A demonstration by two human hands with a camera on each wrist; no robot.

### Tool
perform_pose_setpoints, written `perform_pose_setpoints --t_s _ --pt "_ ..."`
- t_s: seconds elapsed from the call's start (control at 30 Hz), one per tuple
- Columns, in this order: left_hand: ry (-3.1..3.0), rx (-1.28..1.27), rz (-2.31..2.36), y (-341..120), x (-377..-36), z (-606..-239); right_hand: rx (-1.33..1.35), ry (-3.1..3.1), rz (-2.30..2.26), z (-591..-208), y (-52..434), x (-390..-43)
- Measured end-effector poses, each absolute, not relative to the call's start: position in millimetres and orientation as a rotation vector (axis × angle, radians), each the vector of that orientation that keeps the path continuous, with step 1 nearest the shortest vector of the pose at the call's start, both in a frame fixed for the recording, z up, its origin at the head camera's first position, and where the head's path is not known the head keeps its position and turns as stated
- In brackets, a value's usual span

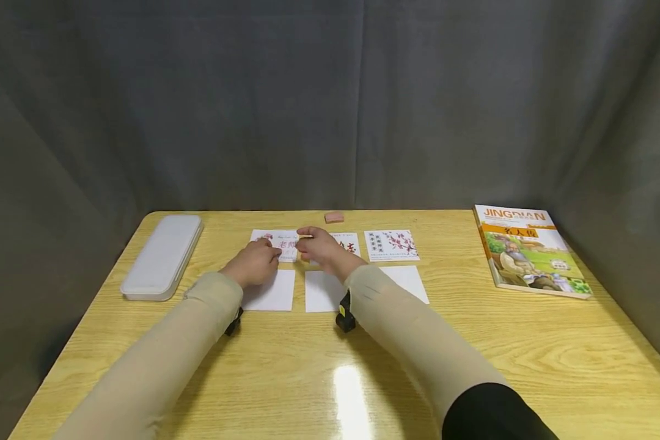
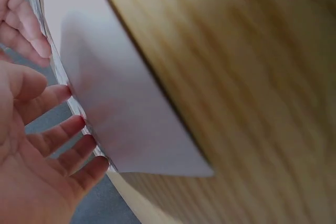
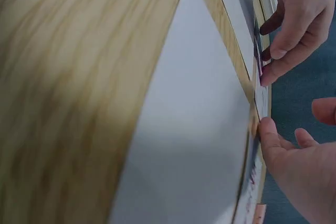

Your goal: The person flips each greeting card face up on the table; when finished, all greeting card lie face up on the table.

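I see my left hand (image 1: 254, 261) and right hand (image 1: 320, 245) both pinching the printed card (image 1: 279, 244), which lies on the counter (image 1: 330, 366) above a blank card (image 1: 272, 292), beside two more printed cards.

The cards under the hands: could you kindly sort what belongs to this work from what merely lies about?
In hand: left hand and right hand on the red-lettered card; neighbouring printed cards; blank white cards.

Lying about: book, plastic case, pink eraser.
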State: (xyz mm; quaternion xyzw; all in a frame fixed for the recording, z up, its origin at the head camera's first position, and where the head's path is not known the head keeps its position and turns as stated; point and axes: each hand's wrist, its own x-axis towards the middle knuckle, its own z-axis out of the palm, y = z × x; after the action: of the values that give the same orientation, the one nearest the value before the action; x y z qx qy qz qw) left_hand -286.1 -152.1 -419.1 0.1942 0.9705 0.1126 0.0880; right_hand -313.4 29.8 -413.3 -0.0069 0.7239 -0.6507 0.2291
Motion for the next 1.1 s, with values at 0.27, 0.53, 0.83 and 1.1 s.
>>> perform_pose_setpoints --t_s 0.27,0.53,0.83,1.1 --pt "2.864 0.537 0.399 -156.6 -284.9 -422.1 -0.156 1.98 -1.738 -395.6 38.3 -299.7" --pt "2.849 0.614 0.681 -179.3 -261.1 -402.7 -0.061 1.834 -1.831 -395.3 51.3 -270.0" --pt "2.641 0.932 0.472 -192.3 -219.2 -401.7 0.049 1.694 -1.857 -402.5 51.6 -243.9" --pt "2.55 0.901 0.442 -193.1 -205.8 -406.7 0.054 1.606 -1.834 -404.3 44.9 -236.1"
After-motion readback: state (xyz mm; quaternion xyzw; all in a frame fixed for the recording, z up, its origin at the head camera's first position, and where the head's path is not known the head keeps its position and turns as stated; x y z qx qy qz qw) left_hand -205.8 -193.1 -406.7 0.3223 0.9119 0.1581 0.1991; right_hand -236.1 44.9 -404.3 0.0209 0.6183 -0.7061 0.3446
